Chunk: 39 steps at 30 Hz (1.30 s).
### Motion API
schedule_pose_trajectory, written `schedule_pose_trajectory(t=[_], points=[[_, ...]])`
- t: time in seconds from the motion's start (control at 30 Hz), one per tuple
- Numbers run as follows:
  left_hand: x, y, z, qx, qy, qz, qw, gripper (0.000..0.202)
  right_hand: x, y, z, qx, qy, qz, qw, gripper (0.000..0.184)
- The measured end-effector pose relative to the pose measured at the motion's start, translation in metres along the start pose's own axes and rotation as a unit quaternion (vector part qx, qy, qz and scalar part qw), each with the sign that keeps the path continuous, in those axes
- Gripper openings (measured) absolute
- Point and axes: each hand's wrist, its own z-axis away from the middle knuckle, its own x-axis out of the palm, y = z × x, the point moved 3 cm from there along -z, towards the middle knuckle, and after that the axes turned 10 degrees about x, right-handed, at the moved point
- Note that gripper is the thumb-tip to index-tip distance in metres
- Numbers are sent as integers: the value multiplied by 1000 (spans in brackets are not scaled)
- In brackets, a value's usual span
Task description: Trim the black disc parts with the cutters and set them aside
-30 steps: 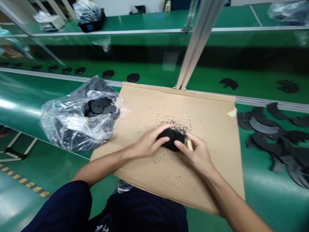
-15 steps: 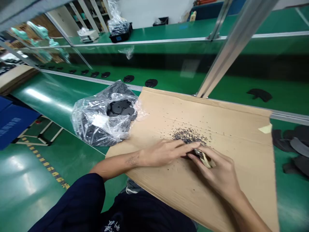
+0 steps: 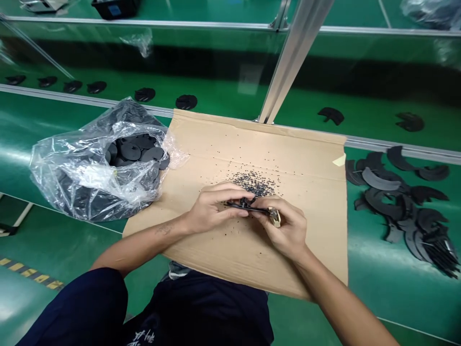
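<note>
Both forearms reach in from the near edge over the cardboard sheet (image 3: 306, 158) on the green table (image 3: 378, 288), wrists low, hands meeting just above the sheet's middle. Left hand (image 3: 212, 207): palm turned inward, fingers curled over the top and thumb beneath. Its grip is closed on the left rim of a black disc (image 3: 242, 205), which is held flat, seen edge-on, just clear of the cardboard. Right hand (image 3: 288, 229): knuckles up, fingers folded tight, grip closed around a cream-handled tool (image 3: 275, 219). The tool's working end sits at the disc's right rim; the tip is too small to make out. A scatter of black crumbs (image 3: 254, 181) lies on the cardboard just beyond the hands. Left of the sheet, an open clear plastic bag (image 3: 72, 168) holds more discs. Right of it lies a heap of black crescent offcuts (image 3: 396, 202). Beyond, single black pieces sit on the conveyor belt (image 3: 223, 96), and an aluminium post (image 3: 291, 53) rises behind the sheet.
</note>
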Motion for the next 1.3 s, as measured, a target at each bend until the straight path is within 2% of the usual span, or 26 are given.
schedule_pose_trajectory(t=[0.23,0.43,0.73,0.93,1.2,1.3], points=[[-2,6,-4,60,-36,-34,997,27,2,0,3,-27,-8,25,999,8],[-2,10,-2,87,-1,-55,995,21,2,-1,2,-33,-11,37,999,10],[-2,16,-2,97,12,-76,992,18,2,-4,2,-21,-34,27,999,7],[1,10,-2,95,-12,-92,991,22,2,-2,1,5,-16,31,999,2],[-7,2,1,56,-39,-120,991,23,-10,-3,-10,-5,-36,89,995,17],[-7,1,1,60,-45,-116,990,25,-11,0,-10,-39,-48,122,991,17]])
